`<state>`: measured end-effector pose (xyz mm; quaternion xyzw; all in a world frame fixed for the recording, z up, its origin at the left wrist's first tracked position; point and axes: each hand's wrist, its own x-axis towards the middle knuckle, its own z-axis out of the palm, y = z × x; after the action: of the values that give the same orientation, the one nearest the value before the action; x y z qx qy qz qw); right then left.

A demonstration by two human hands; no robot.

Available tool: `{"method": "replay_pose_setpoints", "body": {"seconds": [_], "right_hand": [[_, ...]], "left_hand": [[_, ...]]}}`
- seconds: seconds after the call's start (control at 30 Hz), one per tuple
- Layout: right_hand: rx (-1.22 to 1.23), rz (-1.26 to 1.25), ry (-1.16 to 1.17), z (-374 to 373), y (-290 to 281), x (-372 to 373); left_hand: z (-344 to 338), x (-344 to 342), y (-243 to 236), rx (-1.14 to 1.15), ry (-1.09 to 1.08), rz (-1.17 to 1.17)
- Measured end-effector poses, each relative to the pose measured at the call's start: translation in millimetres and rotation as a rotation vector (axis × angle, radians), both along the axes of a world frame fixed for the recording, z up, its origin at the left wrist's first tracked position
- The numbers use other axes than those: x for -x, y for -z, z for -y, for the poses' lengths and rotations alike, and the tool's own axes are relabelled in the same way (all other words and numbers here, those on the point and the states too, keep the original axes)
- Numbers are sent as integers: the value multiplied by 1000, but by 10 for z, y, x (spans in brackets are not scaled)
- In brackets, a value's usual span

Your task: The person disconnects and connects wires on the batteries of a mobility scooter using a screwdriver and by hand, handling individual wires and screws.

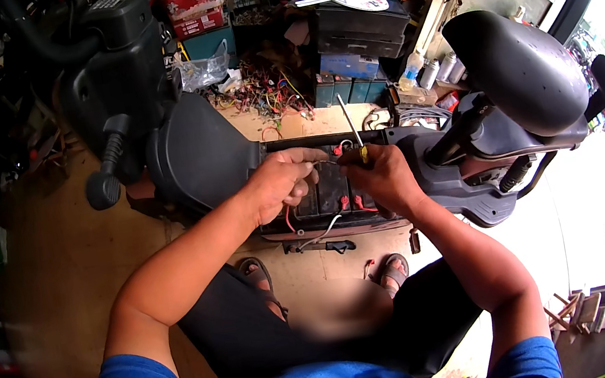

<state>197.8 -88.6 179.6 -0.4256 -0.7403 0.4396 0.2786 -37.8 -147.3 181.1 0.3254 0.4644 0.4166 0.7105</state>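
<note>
My left hand (285,180), over the open battery compartment (295,144) of a black electric scooter, has finger and thumb closed on a thin wire (323,162). Facing it, my right hand (384,176) grips a screwdriver (353,125) with a yellow handle and its metal shaft pointing up, its fingertips at the same wire. Below my hands are dark batteries (332,184) with red terminal covers (344,203). A red wire (288,220) and a white wire (330,226) hang toward the near side. The wire's exact ends are hidden by my fingers.
The scooter's handlebar column (113,92) stands left, its seat (513,68) right. Behind are tangled wires (272,95), red crates (194,4), stacked battery boxes (360,29), spray cans (447,67) and a water bottle (412,70). Wooden pieces (584,314) lie lower right, near a bright doorway.
</note>
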Motion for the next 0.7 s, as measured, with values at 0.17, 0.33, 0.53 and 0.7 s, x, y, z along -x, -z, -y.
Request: {"method": "replay_pose_setpoints", "body": {"seconds": [0.17,0.33,0.53,0.7], "right_hand": [[147,-33,-4,-20,15,167],[210,-46,39,-442,263,642],[386,87,121,-966,815,1061],[296,256,115,-1253,1526,1474]], "left_hand": [[-76,-32,35,-117,-47,-466],[-585,405,455,-252,-148,-665],[-1118,680,981,-345,-104,-1083],[-1205,904,1458,-268,-132,-1168]]}}
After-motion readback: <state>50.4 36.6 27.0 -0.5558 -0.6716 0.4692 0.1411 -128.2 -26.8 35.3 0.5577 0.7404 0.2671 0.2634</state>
